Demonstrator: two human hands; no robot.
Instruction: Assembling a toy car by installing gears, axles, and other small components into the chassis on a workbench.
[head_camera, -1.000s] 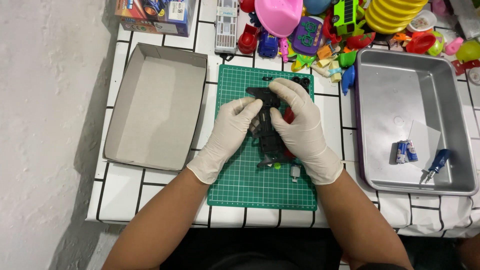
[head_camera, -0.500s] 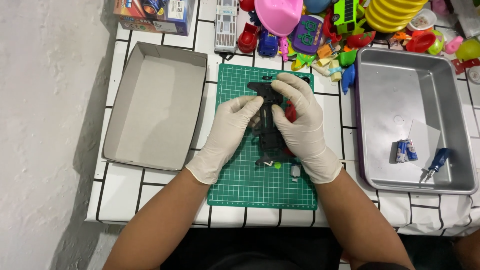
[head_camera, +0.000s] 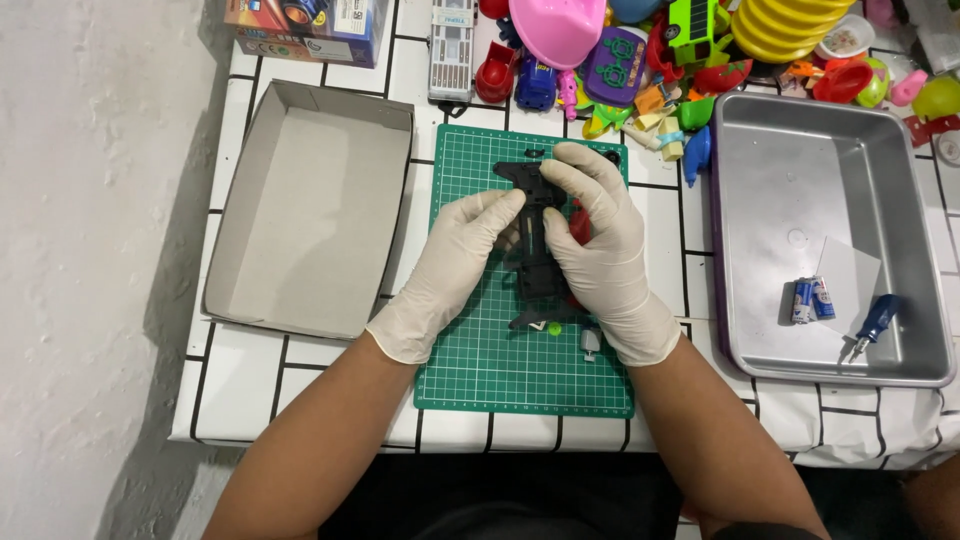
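Both my hands wear white gloves and hold a long black toy chassis (head_camera: 537, 262) over a green cutting mat (head_camera: 500, 370). My left hand (head_camera: 455, 270) grips its left side, fingers pressed near the top. My right hand (head_camera: 600, 245) wraps its right side, fingertips on the upper end. A bit of red shows between my right palm and the chassis. A small green piece (head_camera: 553, 328) and a small grey part (head_camera: 590, 343) lie on the mat just below my right hand.
An empty grey cardboard box lid (head_camera: 305, 210) lies left of the mat. A metal tray (head_camera: 800, 130) on the right holds two batteries (head_camera: 810, 300), a white card and a blue screwdriver (head_camera: 872, 325). Colourful plastic toys (head_camera: 640, 50) crowd the table's far edge.
My hands have shifted slightly on the chassis, with the fingers of both moving up toward its top end. The chassis stays over the mat.
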